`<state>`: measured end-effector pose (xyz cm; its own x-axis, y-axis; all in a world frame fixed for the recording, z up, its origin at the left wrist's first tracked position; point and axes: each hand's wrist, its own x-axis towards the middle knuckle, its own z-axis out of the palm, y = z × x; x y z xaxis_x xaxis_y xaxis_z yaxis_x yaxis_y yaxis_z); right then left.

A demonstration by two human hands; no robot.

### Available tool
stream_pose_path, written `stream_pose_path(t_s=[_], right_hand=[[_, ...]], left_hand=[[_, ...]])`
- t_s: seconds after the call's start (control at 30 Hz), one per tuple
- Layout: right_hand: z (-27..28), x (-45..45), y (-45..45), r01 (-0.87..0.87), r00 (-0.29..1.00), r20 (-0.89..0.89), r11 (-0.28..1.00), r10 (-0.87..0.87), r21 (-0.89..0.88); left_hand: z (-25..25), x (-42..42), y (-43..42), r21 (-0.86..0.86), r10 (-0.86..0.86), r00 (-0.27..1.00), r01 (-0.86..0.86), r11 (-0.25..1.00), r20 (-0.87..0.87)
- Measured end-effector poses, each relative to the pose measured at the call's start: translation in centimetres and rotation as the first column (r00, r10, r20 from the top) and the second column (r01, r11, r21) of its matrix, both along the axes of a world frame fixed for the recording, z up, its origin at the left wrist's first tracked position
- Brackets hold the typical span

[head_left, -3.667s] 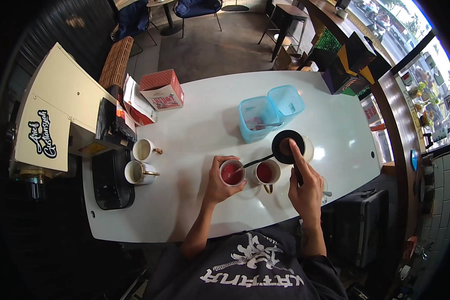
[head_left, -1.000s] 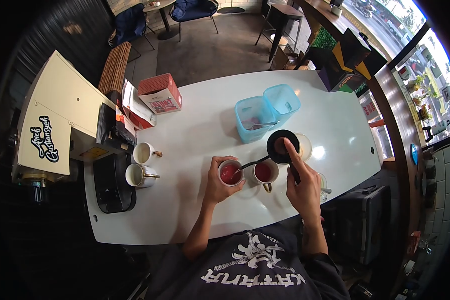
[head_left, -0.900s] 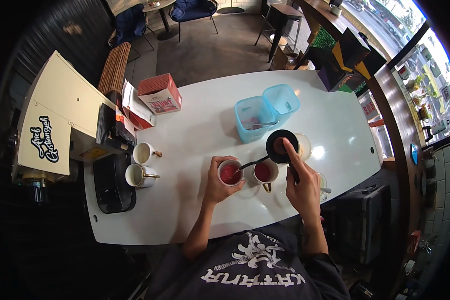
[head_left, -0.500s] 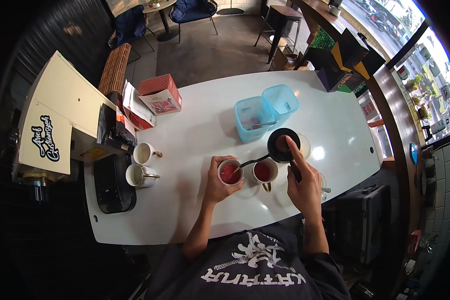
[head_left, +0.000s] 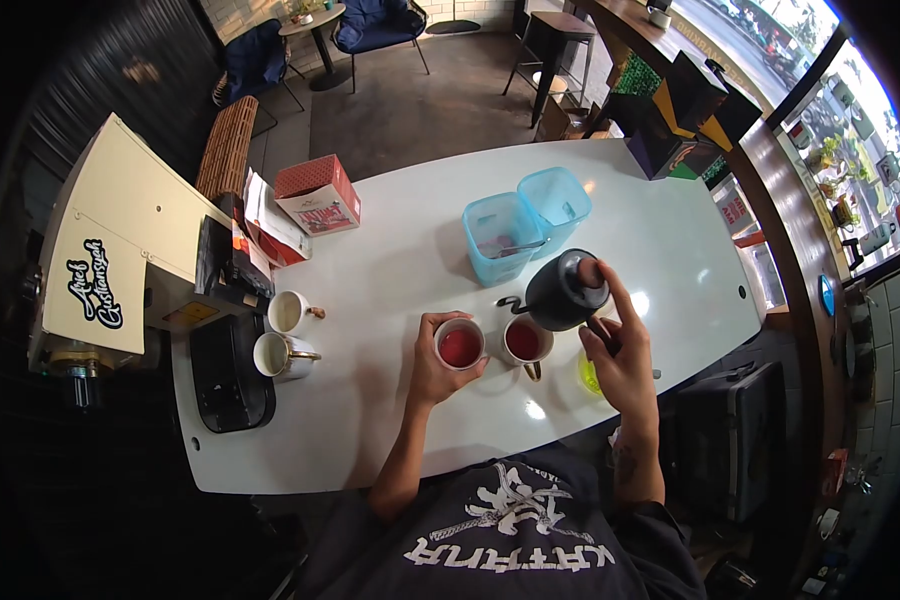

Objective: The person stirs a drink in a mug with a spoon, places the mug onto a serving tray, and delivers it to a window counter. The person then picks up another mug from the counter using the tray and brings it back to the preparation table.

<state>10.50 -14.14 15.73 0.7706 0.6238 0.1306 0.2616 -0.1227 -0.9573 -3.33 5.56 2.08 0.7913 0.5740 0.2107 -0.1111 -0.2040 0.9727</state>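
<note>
We list: one white surface [head_left: 390, 240], glossy, curved at its edges, in a room with a dark concrete floor [head_left: 400, 100]. Left hand [head_left: 436, 370]: wrapped round a cup [head_left: 459, 344] of red liquid. Right hand [head_left: 620, 350]: gripping a black kettle [head_left: 562, 292], rounded, thin-spouted, above the surface. Between them, a mug [head_left: 526, 342] (gold-handled, red inside). Beyond, two translucent blue tubs [head_left: 500, 240], squarish.

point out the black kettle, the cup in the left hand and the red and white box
black kettle [head_left: 558, 294]: head view, on its dark body
cup in the left hand [head_left: 460, 345]: head view, on the red drink inside
red and white box [head_left: 315, 187]: head view, on its top
</note>
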Motion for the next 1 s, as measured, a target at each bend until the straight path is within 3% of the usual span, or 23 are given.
stream_pose_path(t_s=[0.17,0.33,0.6,0.63,0.77,1.0], right_hand=[[2.7,0.6,-2.2,0.119,0.975,-0.196,0.991,-0.104,0.063],[4.6,2.1,-5.5,0.263,0.963,-0.108,0.95,-0.248,0.166],[4.8,4.3,-11.8,0.56,0.825,0.018,0.822,-0.565,0.102],[4.7,4.6,-12.7,0.593,0.804,0.033,0.804,-0.594,0.035],[1.3,6.9,-15.9,0.638,0.77,0.035,0.767,-0.637,-0.065],[-9.1,9.0,-18.8,0.677,0.729,-0.102,0.735,-0.677,-0.039]], left_hand=[[-0.2,0.1,0.0,0.013,-0.013,1.0,0.013,1.0,0.021],[-0.4,0.1,0.0,-0.008,-0.023,0.999,0.023,1.0,0.04],[-0.4,0.1,0.1,0.008,-0.024,0.999,0.024,1.0,0.037],[-0.4,0.0,0.1,0.002,-0.026,0.999,0.026,1.0,0.047],[-0.3,0.0,0.1,0.007,-0.032,0.999,0.032,0.999,0.032],[-0.3,0.0,0.1,0.0,-0.025,0.999,0.025,1.0,0.029]])
